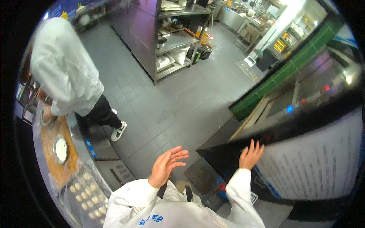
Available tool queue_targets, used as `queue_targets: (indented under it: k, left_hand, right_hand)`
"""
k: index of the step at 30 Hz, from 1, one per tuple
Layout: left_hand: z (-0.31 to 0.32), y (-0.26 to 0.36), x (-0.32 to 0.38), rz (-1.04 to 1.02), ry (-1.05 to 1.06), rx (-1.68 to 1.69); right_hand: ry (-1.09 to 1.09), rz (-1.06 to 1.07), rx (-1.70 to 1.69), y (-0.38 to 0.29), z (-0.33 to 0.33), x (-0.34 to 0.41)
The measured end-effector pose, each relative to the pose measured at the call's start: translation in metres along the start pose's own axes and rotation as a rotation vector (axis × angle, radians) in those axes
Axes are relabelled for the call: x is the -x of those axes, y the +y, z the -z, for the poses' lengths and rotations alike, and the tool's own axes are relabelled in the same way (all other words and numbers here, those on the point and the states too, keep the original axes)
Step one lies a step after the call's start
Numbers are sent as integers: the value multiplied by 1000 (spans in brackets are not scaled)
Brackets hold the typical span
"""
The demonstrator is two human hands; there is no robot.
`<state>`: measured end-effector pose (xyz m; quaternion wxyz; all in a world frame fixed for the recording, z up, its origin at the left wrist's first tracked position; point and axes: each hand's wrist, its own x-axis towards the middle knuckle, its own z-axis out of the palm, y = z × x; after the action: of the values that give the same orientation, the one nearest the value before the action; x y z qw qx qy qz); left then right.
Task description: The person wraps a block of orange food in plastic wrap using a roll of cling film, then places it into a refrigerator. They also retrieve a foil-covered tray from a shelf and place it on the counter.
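My left hand is held in the air in front of my white jacket, palm turned sideways, with nothing in its fingers. Off to the right, my right hand is raised with its fingers spread. Its fingertips overlap the black edge of a tall cabinet or door; I cannot tell whether they touch it. Just beside that hand, a large white sheet covered in blurred writing is fixed to this dark surface. Nearest my left sleeve, a tray of pale dough balls rests under clear plastic film on the counter.
At left a person in a white jacket bends over the wooden worktop, hands at a bowl. A metal bowl of white powder sits there. A steel shelf unit stands ahead on grey floor tiles. Green wall tiles run at right.
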<state>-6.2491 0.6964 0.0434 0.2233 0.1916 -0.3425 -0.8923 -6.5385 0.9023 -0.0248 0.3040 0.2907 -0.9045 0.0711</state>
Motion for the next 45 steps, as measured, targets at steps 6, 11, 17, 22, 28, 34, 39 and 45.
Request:
queue_targets:
  k: [6, 11, 17, 22, 28, 34, 39, 45]
  left_hand:
    - [-36, 26, -229, 75, -28, -40]
    - [-78, -8, -446, 167, -60, -282]
    - [-147, 10, -695, 230, -285, -484]
    - [-121, 54, -886, -92, -57, -754]
    - [-129, 37, -1127, 28, 69, -791]
    - [-309, -36, -1355, 320, -562, -896]
    - [-471, -110, -1516, 148, -1210, -1101]
    - [-560, -172, -1670, 267, -891, -969]
  right_hand:
    - [-420, -436, -341, -3, -53, 35]
    - [-724, -771, -673, -39, -162, -102]
    - [-288, -381, -805, -23, -338, -425]
    - [-291, -304, -1230, -8, -433, -680]
    - [-441, -575, -1007, 56, -629, -779]
    - [-485, -1095, -948, 121, -663, -776]
    - [101, -1826, -1016, 215, -739, -785]
    - [221, -1432, -1090, 416, -905, -1057]
